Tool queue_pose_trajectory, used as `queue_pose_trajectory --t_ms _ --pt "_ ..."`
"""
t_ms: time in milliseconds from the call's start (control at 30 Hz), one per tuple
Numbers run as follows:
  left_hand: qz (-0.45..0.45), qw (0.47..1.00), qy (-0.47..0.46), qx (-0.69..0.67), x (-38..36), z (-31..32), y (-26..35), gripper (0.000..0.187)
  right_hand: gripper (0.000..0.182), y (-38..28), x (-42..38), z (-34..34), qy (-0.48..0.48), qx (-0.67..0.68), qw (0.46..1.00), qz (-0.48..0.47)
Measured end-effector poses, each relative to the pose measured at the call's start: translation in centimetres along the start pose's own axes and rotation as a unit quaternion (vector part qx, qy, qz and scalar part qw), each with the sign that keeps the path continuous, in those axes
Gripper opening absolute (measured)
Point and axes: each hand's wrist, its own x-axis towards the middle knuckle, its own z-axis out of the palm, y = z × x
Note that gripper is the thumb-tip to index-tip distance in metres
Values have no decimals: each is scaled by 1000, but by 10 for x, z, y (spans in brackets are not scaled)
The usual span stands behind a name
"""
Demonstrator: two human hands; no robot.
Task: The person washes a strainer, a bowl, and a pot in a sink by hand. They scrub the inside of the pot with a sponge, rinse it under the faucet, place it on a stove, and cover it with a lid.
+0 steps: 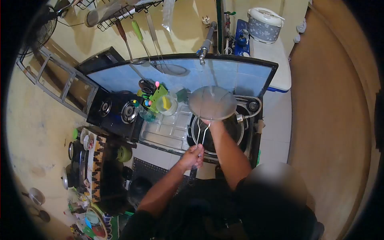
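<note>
My left hand [192,157] is closed round the dark handle of a large round mesh strainer [214,93]. Its wide mesh disc lies below the tap [202,59], over the sink. My right hand [211,121] reaches to the underside of the mesh. Only its wrist end shows plainly; the fingers blur behind the mesh, and I cannot tell how they are bent. Under the strainer and my right forearm stands a round metal pot [241,138].
Left of the pot is a ribbed metal drainboard [160,134], with a clear tub [166,105] holding a yellow sponge and a green utensil caddy [159,96]. Farther left sits a two-burner stove [116,110]. Ladles and another skimmer [172,69] hang behind. A rice cooker [265,26] stands back right.
</note>
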Motion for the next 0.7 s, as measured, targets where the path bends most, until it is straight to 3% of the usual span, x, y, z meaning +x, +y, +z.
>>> queue_pose_trajectory --t_ms 100,233,300,333,400,433,500,633,700 --pt "26 999 -22 1 -3 -19 5 37 85 -26 -23 10 45 -39 997 -54" --pt "-6 1000 -1 -7 -10 -10 6 36 76 -42 -37 36 130 -134 971 -150" --pt "11 999 31 -37 -8 3 5 35 71 -35 -27 31 -53 -80 991 -95" --pt "9 999 29 -35 -5 5 9 35 71 -28 -27 39 -54 -80 990 -98" --pt "33 996 83 4 3 7 20 35 66 -12 -28 65 41 -80 995 -35" --pt "37 996 83 3 4 3 22 35 66 -15 -30 63 39 -82 995 -33" --pt "87 973 105 185 6 -15 25 35 60 -32 -35 43 144 -249 957 -31" --pt "132 950 85 271 1 -30 23 36 60 -68 -31 18 201 -360 910 -45" --pt "134 945 93 284 -5 -25 19 37 67 -72 -31 40 387 -480 787 -15"
